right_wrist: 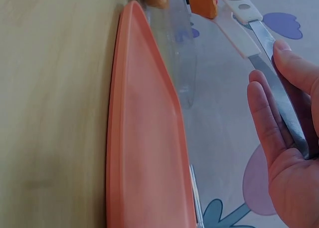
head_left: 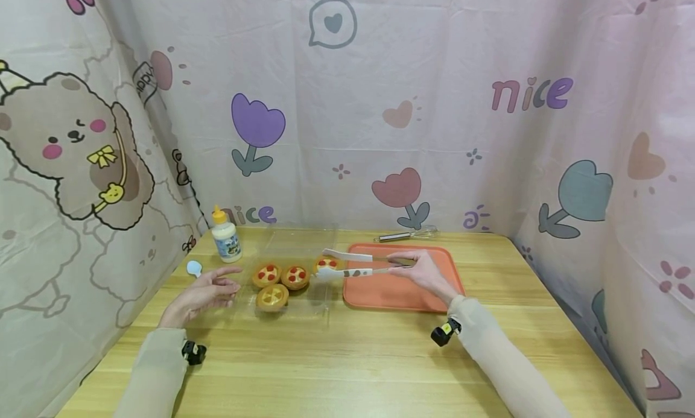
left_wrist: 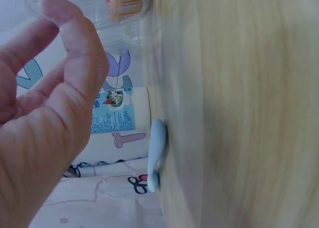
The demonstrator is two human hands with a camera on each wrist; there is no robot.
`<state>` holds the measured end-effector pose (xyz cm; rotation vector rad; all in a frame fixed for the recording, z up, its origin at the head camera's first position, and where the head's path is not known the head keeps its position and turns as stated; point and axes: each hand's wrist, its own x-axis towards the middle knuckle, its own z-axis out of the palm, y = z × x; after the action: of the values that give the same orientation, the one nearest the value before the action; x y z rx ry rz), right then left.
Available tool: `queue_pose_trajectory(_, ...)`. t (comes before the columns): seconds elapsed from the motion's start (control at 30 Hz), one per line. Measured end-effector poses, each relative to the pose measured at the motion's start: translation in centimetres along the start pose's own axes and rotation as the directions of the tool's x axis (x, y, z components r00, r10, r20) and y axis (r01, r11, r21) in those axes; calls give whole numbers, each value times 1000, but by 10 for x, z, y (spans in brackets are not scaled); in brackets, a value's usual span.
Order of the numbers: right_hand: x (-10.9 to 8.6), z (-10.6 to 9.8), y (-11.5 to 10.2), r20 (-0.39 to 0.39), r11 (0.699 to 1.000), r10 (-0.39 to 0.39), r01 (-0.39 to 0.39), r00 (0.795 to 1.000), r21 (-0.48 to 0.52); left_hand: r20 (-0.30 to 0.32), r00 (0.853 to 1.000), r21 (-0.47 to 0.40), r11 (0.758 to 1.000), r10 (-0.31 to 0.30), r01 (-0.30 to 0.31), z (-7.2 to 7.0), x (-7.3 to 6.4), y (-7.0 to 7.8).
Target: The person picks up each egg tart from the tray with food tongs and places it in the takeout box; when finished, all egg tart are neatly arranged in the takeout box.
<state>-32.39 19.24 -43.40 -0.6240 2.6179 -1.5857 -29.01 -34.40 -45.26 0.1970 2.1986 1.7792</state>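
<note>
My right hand holds a pair of tongs with white spotted tips, reaching left over the tray's edge. A tart with red topping sits between the tong tips, above the right part of a clear plastic container. Inside the container lie two red-topped tarts and one yellow-topped tart. At the container's left side is my left hand, its fingers spread and loosely bent. In the left wrist view its fingertips overlap the clear plastic; firm contact is unclear.
An orange tray lies right of the container. Behind it rests a whisk. A white bottle with a yellow cap stands at the back left, near a pale blue spoon. A printed curtain surrounds the table.
</note>
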Motion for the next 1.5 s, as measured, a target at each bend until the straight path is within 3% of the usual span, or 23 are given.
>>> queue_pose_trajectory(0.37,9,19,-7,63,1000,3,-4,998,24,-4,1000,-4,1000,-2,2,1,0,0)
queue_pose_trajectory(0.73,18,38,-10,138,999,-49,46,989,24,-5,1000,-6,1000,2,-2,1,0,-2)
queue_pose_trajectory(1.0,24,41,-14,177,999,-48,47,983,10,0,1000,-12,1000,5,-5,1,1,-1)
queue_pose_trajectory(1.23,38,39,-25,248,991,-110,125,962,-45,-2,1000,-6,1000,4,-4,0,-1,-1)
queue_pose_trajectory(1.5,50,38,-33,296,984,-103,141,950,-111,4,1000,1,1000,22,-22,1,-1,0)
